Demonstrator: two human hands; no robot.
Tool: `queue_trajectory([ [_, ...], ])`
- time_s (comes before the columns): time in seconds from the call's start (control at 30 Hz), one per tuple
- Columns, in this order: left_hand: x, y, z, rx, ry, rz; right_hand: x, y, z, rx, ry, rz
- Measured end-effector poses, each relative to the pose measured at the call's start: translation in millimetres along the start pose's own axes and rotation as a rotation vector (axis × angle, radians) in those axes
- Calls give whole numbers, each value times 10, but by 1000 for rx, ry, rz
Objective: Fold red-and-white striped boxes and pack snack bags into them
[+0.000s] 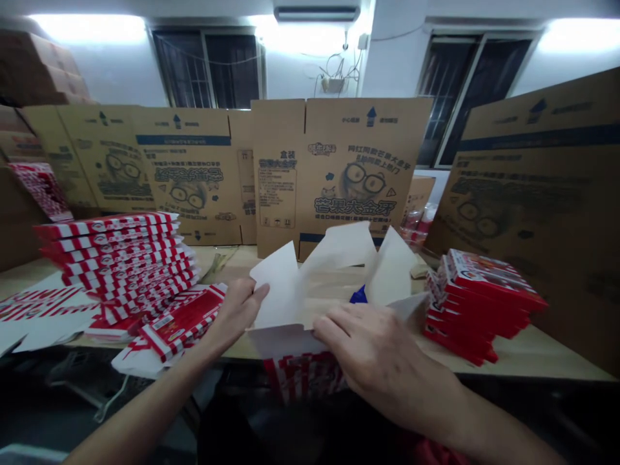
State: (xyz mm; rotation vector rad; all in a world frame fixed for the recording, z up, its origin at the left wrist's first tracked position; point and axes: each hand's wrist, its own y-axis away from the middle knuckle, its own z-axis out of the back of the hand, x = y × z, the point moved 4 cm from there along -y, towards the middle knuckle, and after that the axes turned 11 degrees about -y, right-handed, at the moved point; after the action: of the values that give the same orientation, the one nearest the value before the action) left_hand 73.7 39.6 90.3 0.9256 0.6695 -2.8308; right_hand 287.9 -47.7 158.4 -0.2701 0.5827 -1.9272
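In front of me is a paper carton (305,376), red-and-white striped outside and white inside, its white flaps standing up and open. My left hand (241,305) pinches the carton's left flap (278,290) between thumb and fingers. Over the near edge on the right lies my right hand (371,342), its fingers bent around that edge. Just beyond the right knuckles shows a small dark blue piece (359,295); its kind cannot be made out. The right hand covers part of the carton's front.
Flat striped cartons (126,258) are stacked at the left, with one single carton (184,320) beside them. A shorter stack of red boxes (484,303) stands at the right of the table (542,352). Large brown cardboard boxes (285,174) line the back and right side.
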Motion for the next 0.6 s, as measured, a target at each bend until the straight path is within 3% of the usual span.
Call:
queue_trajectory([
  [0.1,235,50,-229,-41,-11,64,-175,101,-237,128,-53,-183],
  [0.23,450,174,-515,-58,-1,109,-581,207,-762,244,-173,-460],
  [0.33,528,238,-618,-78,-2,147,-764,275,-1177,305,-262,-550],
  [0.43,522,287,-641,-96,27,178,-796,325,-1478,386,-353,-603],
  [0.5,485,320,-648,-77,139,172,-788,328,-1568,380,-413,-610],
  [0.6,441,352,-724,88,562,113,-813,302,-1589,283,-520,-615],
])
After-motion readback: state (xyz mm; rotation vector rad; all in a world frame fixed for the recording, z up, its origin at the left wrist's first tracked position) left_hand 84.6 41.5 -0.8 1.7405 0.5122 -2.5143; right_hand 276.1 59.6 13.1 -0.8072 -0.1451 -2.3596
